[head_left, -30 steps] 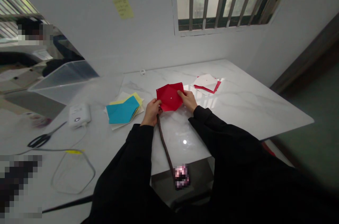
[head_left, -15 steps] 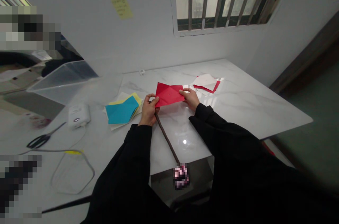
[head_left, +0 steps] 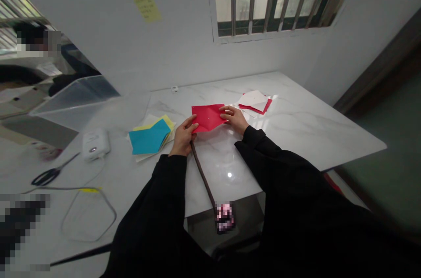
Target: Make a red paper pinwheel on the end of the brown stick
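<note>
A red paper sheet [head_left: 208, 118] lies creased on the white marble table [head_left: 305, 124], a small white dot at its middle. My left hand [head_left: 182, 136] grips its left edge, and my right hand [head_left: 234, 119] holds its right side. A dark cord [head_left: 202, 177] runs from near my left wrist down past the table edge to a pixelated object [head_left: 225, 217]. Left of my left hand lies a blue paper [head_left: 149, 137] on yellow and white sheets. Beyond my right hand are stacked white and red papers [head_left: 255, 101].
Black-handled scissors [head_left: 46, 176] and a white plastic device [head_left: 95, 144] with a thin cable lie at the left. A clear plastic panel [head_left: 75, 102] stands at the far left, with a person [head_left: 36, 41] seated beyond it. A wall rises behind the table.
The red paper has gone from a tilted, squarish shape to a flatter, wider one lying low on the table. Both hands stay on it, and the view has shifted slightly.
</note>
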The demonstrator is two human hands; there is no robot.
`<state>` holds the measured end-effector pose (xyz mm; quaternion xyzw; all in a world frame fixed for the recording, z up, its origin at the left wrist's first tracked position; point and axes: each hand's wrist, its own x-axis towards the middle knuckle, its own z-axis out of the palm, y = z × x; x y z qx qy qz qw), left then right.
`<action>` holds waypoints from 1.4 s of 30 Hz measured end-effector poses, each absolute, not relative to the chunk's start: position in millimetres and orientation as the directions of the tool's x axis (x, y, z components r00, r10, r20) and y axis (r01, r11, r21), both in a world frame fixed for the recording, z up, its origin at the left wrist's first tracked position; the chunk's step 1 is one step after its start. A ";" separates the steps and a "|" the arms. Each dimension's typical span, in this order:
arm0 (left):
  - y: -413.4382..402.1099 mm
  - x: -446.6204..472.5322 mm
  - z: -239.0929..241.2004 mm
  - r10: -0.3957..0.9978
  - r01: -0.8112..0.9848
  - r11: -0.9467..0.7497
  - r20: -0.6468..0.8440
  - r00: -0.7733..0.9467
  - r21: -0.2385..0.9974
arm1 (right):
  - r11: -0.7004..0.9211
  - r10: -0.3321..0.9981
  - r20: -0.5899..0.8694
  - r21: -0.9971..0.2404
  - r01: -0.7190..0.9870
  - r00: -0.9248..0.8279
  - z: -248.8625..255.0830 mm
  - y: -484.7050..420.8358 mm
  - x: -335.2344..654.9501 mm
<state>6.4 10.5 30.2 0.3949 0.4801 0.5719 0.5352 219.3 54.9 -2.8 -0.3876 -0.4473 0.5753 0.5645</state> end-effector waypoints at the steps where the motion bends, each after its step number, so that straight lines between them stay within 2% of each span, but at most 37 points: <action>1: 10.7 5.8 30.7 0.990 -0.242 0.037 -0.068 -0.121 0.970 | 0.015 0.994 0.046 -0.954 -0.299 -0.097 -2.0 54.6 220.2; 6: 12.3 2.0 32.6 0.988 -0.300 0.047 -0.088 -0.125 0.953 | -0.080 0.974 -0.016 -0.958 -0.275 -0.227 -1.7 54.6 224.2; 13: 14.8 -4.5 36.8 0.986 -0.509 0.145 -0.168 0.001 0.849 | -0.117 0.969 -0.033 -0.933 -0.341 -0.243 -0.3 54.8 228.8; 19: 13.9 -7.4 39.7 0.988 -0.644 0.155 -0.135 0.081 0.749 | -0.159 0.963 -0.048 -0.895 -0.416 -0.264 3.9 52.7 227.4; 23: 12.5 -7.5 40.2 0.988 -0.688 0.157 -0.118 0.104 0.708 | -0.199 0.971 -0.107 -0.860 -0.470 -0.216 6.4 53.5 226.6; 30: 10.9 -8.3 43.0 0.983 -0.682 0.181 -0.145 0.110 0.709 | -0.218 0.963 -0.098 -0.826 -0.519 -0.249 2.4 56.7 227.4; 35: 12.0 -5.1 39.9 0.980 -0.584 0.196 -0.167 0.104 0.788 | -0.220 0.975 -0.167 -0.825 -0.520 -0.147 4.8 55.0 225.6; 42: 11.3 -1.5 36.4 0.985 -0.483 0.172 -0.143 0.097 0.858 | -0.234 0.972 -0.200 -0.817 -0.527 -0.122 11.1 53.0 226.2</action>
